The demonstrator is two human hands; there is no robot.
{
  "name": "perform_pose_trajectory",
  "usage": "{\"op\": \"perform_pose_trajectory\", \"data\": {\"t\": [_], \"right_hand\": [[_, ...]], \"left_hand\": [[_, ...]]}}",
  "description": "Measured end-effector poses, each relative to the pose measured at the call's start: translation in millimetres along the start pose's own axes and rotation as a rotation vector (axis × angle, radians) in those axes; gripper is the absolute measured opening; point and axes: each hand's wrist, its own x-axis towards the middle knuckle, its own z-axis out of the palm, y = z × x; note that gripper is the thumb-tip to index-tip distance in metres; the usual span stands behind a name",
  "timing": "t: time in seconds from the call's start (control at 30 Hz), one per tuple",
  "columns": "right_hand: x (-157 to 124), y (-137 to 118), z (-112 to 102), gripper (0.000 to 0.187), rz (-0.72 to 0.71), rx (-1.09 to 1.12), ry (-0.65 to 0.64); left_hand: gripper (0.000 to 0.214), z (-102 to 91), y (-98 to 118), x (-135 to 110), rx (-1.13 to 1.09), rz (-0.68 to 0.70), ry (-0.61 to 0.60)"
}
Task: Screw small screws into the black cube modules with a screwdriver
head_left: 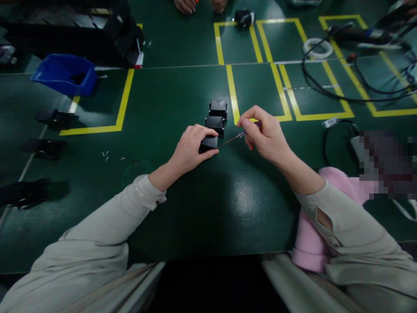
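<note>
My left hand (192,145) grips the nearest black plastic block (209,142) between thumb and fingers, on the green table. In my right hand (263,134) is a thin screwdriver (241,134), pinched by its handle and slanting down to the left. The screwdriver's tip reaches the right side of that block, close to my left thumb; what it touches there is too small to make out. Just behind stand two similar black blocks, a middle one (214,123) and a far one (218,107), in a row. Small shiny pins or screws show on their sides.
Several tiny screws (105,154) lie to the left. A blue bin (65,74) stands at the back left, near a black rack (107,39). Black parts (44,148) line the left side. Cables (312,78) and a pink cloth (312,243) are at right. Another person's hands (186,5) show at the far edge.
</note>
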Motion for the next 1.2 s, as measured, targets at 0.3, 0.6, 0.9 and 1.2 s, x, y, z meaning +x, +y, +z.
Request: {"op": "perform_pose_trajectory", "data": {"t": [0.3,0.6,0.9,1.2], "right_hand": [[0.7,-1.4,0.1,0.020,-0.002,0.021,0.006],[1.0,0.7,0.2,0.011,-0.030,0.028,0.014],[0.7,-0.2,-1.0,0.012,-0.017,-0.001,0.003],[0.3,-5.6,-0.5,0.017,-0.001,-0.041,0.004]], "left_hand": [[0.035,0.3,-0.5,0.1,0.001,0.016,0.011],[0.035,0.9,-0.1,0.0,0.003,0.008,0.001],[0.035,1.0,-0.8,-0.2,0.005,0.034,0.020],[0.035,1.1,-1.2,-0.6,0.000,0.030,0.017]]}}
